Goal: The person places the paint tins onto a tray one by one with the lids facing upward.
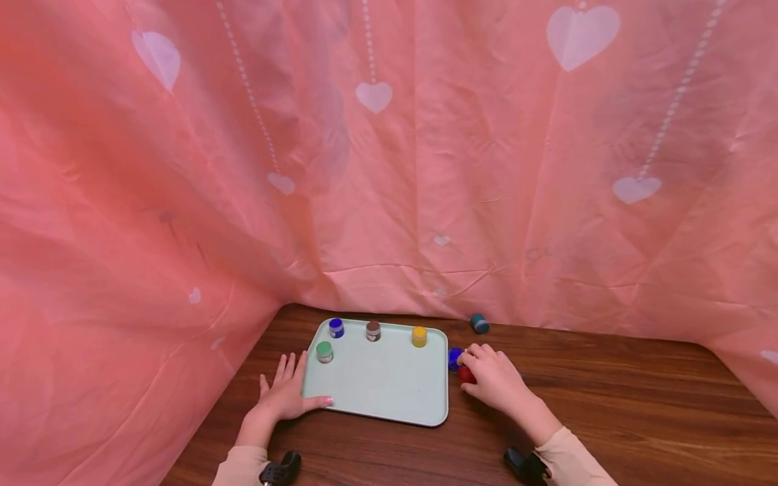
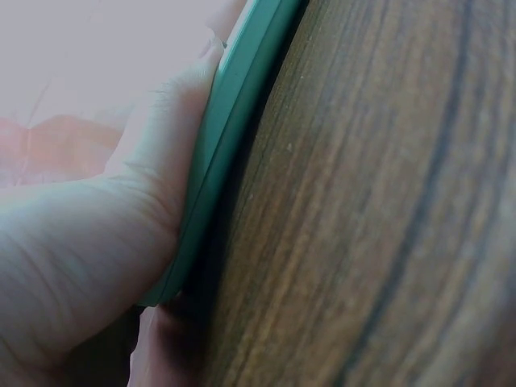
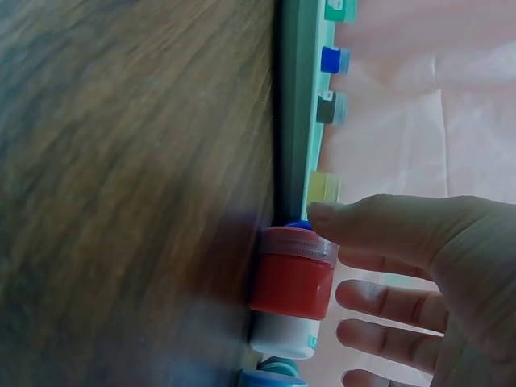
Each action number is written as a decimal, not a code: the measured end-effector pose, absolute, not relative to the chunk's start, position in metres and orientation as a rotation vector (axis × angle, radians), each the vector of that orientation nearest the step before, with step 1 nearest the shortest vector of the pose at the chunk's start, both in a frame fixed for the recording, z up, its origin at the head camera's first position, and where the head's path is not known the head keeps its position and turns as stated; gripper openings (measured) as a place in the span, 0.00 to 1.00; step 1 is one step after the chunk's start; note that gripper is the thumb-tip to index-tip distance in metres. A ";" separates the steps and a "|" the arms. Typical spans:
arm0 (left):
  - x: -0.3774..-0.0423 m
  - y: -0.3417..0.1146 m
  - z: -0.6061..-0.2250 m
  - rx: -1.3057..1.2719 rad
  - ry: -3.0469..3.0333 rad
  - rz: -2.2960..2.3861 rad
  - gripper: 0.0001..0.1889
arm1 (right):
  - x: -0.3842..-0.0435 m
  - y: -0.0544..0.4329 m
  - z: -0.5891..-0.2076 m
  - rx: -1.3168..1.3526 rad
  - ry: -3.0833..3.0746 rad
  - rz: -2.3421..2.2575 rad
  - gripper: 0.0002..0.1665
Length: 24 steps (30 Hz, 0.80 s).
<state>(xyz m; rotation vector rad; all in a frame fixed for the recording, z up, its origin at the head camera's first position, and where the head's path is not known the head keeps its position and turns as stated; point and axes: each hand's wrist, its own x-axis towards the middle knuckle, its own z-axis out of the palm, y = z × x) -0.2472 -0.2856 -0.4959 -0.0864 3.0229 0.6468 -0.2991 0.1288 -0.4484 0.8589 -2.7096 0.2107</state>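
A pale green tray point(image 1: 377, 398) lies on the wooden table and carries small paint jars with blue point(image 1: 336, 328), brown point(image 1: 373, 331), yellow point(image 1: 419, 336) and green point(image 1: 325, 352) lids. My left hand point(image 1: 292, 385) lies flat on the table at the tray's left front corner, thumb pressed on the rim point(image 2: 234, 121). Just right of the tray, my right hand point(image 1: 486, 368) hovers over a red jar point(image 1: 466, 375). In the right wrist view the thumb tip touches the red jar's point(image 3: 292, 278) lid while the other fingers stretch past it. Another blue jar point(image 1: 454, 358) stands beside it.
A teal jar point(image 1: 479, 323) sits on the table near the back, right of the tray. A white-bodied jar point(image 3: 282, 334) shows next to the red one in the right wrist view. Pink heart-print cloth point(image 1: 389, 169) walls the back and both sides. Bare wood point(image 1: 608, 405) extends to the right.
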 end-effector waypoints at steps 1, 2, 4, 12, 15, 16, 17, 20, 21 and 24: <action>-0.248 -0.286 -0.496 -0.084 3.026 0.658 0.71 | -0.299 0.129 -0.449 0.860 -2.706 0.202 0.22; -0.248 -0.286 -0.497 -0.084 3.024 0.660 0.71 | -0.299 0.130 -0.449 0.861 -2.702 0.195 0.22; -0.249 -0.286 -0.498 -0.094 3.019 0.658 0.71 | -0.300 0.130 -0.451 0.863 -2.692 0.183 0.22; -0.248 -0.285 -0.498 -0.102 3.013 0.674 0.70 | -0.299 0.131 -0.453 0.860 -2.682 0.141 0.23; -0.245 -0.283 -0.492 -0.091 3.008 0.692 0.70 | -0.298 0.131 -0.452 0.866 -2.681 0.126 0.23; -0.244 -0.283 -0.491 -0.092 3.006 0.689 0.70 | -0.297 0.131 -0.451 0.869 -2.680 0.126 0.23; -0.243 -0.282 -0.490 -0.090 3.007 0.686 0.69 | -0.297 0.131 -0.451 0.870 -2.682 0.121 0.23; -0.243 -0.282 -0.487 -0.099 2.999 0.676 0.69 | -0.297 0.130 -0.451 0.869 -2.697 0.111 0.23; -0.243 -0.282 -0.488 -0.104 2.998 0.666 0.68 | -0.297 0.130 -0.451 0.870 -2.700 0.108 0.23; -0.246 -0.283 -0.491 -0.110 2.997 0.672 0.68 | -0.298 0.130 -0.452 0.874 -2.705 0.104 0.23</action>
